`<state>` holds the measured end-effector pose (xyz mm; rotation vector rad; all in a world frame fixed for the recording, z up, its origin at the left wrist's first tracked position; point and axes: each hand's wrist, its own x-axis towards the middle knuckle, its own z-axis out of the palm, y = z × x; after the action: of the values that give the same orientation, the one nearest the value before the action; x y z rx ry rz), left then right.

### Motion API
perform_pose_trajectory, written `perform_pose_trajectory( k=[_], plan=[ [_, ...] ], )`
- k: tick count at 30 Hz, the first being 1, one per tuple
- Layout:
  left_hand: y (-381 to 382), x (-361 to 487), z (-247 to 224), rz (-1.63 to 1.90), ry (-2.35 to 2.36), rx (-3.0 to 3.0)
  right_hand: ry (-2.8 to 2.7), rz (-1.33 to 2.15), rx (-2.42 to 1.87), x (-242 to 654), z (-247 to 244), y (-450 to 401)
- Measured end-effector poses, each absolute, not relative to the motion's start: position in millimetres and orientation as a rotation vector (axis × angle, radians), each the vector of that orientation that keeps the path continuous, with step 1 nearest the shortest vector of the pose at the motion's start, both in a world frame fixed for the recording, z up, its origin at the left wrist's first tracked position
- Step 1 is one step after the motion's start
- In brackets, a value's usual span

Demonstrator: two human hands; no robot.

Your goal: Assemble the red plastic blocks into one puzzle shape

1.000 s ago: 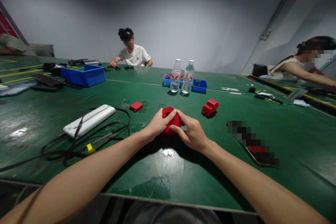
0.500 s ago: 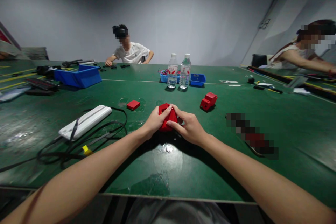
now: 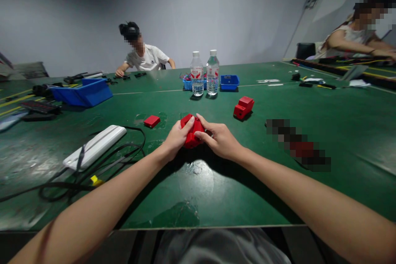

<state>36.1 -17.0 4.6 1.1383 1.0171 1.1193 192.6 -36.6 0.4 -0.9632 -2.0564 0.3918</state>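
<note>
Between my two hands, above the green table (image 3: 198, 189), is a red plastic part (image 3: 192, 140) with a hollow in its top. My left hand (image 3: 178, 137) grips its left side, thumb on top. My right hand (image 3: 221, 138) closes on its right side with thumb and fingers; some fingertips are hidden behind the part. A small flat red block (image 3: 152, 121) lies to the left of my hands. Farther back on the right stands another red block (image 3: 243, 108) with a stepped shape.
Two water bottles (image 3: 212, 73) stand beyond my hands, near a small blue tray (image 3: 229, 83). At left are a white power bank (image 3: 95, 148), black cables and a blue bin (image 3: 83, 93). A blurred-out object (image 3: 298, 146) lies right. Two people sit farther off.
The view has tilted and shifted slightly. My right index finger has lifted a little from the red part, which both hands still hold.
</note>
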Motion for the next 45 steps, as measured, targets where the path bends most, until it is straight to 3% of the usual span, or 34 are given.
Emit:
perform_pose_trajectory(
  k=[15,33,45],
  plan=[
    [-24,37,6,1.106,0.834,1.064,-1.988,0.242,-0.846,186,6,-45],
    [-34,39,5,0.939,0.667,1.047,-2.063,0.418,-0.738,185,-5,-39],
    [-21,25,8,0.844,0.837,1.474,-2.034,0.253,-0.824,182,-4,-46]
  ],
)
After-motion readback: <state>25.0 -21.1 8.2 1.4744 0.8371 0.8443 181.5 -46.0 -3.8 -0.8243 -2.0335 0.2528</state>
